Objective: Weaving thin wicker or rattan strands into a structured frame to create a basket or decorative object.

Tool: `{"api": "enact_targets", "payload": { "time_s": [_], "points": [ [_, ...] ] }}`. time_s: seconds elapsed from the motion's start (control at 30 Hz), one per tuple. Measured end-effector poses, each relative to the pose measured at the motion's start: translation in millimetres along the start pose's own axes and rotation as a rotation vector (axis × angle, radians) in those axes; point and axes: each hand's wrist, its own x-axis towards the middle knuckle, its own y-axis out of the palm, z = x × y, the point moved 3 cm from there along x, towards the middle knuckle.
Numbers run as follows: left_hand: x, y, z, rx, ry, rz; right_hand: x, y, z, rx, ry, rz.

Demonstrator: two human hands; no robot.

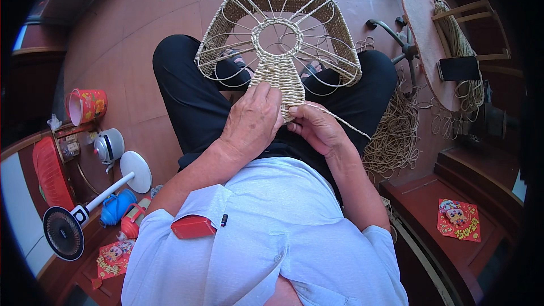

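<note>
A half-woven basket (347,37) of straw-coloured cord on a wire frame rests across my thighs, its bare loops meeting in a woven ring (255,37). Between that ring and my lap runs a tightly woven panel (277,76), wider toward me. My left hand (252,114) lies over the panel's left side, fingers curled round its near edge. At the near right corner my right hand (320,128) pinches a twisted cord (352,127) between thumb and forefinger; its loose end trails rightward over my thigh. The panel's underside and my left fingertips are hidden.
A heap of loose cord (391,136) lies right of my knee, near a wheeled chair base (407,50). Another hank (470,93) hangs by a tan board (420,34) bearing a dark flat device (459,69). At left stand a red bucket (93,106), kettle (112,146) and fan (63,233).
</note>
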Motion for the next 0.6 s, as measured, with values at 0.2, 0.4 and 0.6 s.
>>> {"api": "enact_targets", "payload": {
  "time_s": [0.2,0.4,0.6],
  "points": [
    [-18,-25,29,-0.497,-0.320,0.091,-6,15,2,-0.062,-0.157,-0.075],
    [-25,-3,22,-1.088,-0.516,0.248,-8,18,1,-0.152,-0.229,-0.189],
    [-21,-6,29,-1.308,-0.512,0.163,-9,20,-2,-0.177,-0.296,-0.254]
  ]
}}
